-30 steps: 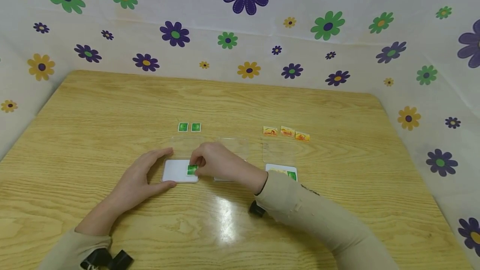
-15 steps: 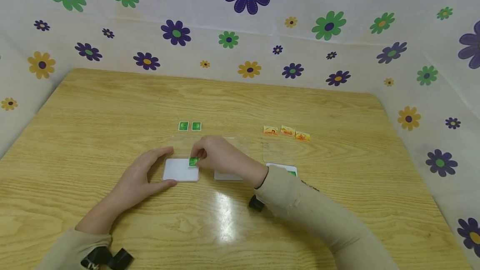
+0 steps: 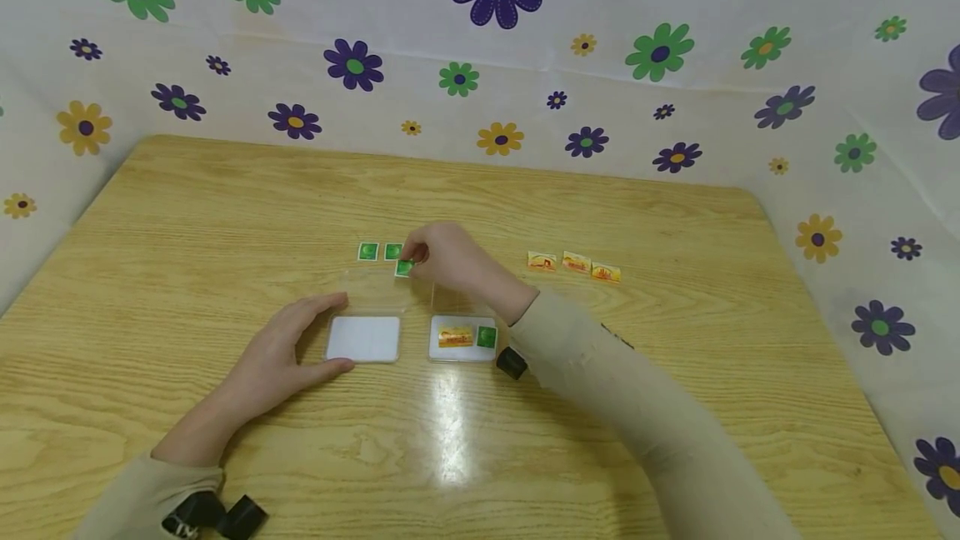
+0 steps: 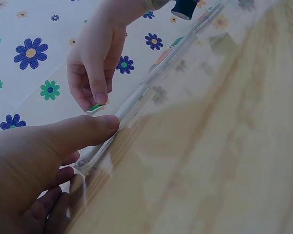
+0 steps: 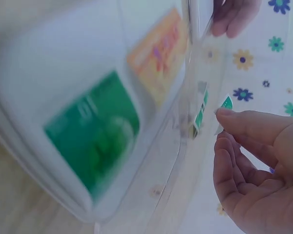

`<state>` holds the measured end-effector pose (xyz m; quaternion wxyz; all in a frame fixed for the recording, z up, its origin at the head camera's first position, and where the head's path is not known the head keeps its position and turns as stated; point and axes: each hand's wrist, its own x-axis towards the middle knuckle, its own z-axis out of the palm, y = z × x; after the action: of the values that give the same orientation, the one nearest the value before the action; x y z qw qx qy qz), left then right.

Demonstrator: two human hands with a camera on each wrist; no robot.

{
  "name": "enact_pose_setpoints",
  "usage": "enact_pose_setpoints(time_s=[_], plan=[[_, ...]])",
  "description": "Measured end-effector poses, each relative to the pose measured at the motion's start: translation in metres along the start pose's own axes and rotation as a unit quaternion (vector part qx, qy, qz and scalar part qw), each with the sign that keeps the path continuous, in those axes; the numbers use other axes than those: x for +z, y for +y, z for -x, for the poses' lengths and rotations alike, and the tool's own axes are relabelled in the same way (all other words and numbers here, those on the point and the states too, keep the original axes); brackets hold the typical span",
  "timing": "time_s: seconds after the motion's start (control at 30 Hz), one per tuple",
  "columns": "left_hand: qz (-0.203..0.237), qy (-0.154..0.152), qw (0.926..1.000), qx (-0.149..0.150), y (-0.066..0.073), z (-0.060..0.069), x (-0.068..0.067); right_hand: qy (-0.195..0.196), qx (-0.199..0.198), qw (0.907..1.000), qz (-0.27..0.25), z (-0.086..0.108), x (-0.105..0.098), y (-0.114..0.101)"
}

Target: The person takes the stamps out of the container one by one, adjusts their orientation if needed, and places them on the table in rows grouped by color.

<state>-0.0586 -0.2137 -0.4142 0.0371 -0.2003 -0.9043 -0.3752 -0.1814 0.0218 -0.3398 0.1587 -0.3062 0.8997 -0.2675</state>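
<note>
My left hand (image 3: 288, 348) holds a shallow plastic case (image 3: 363, 339) with a white base, thumb at its near edge and fingers at the far left corner. No stamp shows on that base. Between the thumb and fingers of my right hand (image 3: 446, 255) is a small green stamp (image 3: 404, 268), close in front of two more green stamps (image 3: 368, 252) lying on the table. The right wrist view shows the pinched stamp (image 5: 226, 103) edge-on. A second case (image 3: 462, 355) beside the first bears an orange-yellow stamp (image 3: 454, 337) and a green stamp (image 3: 486, 337).
Several orange-yellow stamps (image 3: 576, 262) lie at the right on the wooden table (image 3: 225, 215). Clear lids, hard to see, lie open behind the cases. My right forearm covers the area of a third case. A flowered cloth (image 3: 420, 23) hangs behind the table.
My right hand has moved away and slightly right from above the left case, taking the green stamp toward the two others. The middle case's stamps have come into view. The left hand stays put.
</note>
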Motion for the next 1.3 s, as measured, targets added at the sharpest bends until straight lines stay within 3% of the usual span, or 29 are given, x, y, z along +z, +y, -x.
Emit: enact_pose_setpoints(time_s=[0.47, 1.3], plan=[[-0.004, -0.004, 1.0, -0.003, 0.0, 0.0, 0.0, 0.011, 0.049, 0.9985, 0.023, -0.019, -0.01, 0.013], [-0.003, -0.004, 1.0, -0.002, 0.001, 0.001, 0.0, -0.001, 0.065, 0.997, 0.041, -0.026, -0.006, 0.019]])
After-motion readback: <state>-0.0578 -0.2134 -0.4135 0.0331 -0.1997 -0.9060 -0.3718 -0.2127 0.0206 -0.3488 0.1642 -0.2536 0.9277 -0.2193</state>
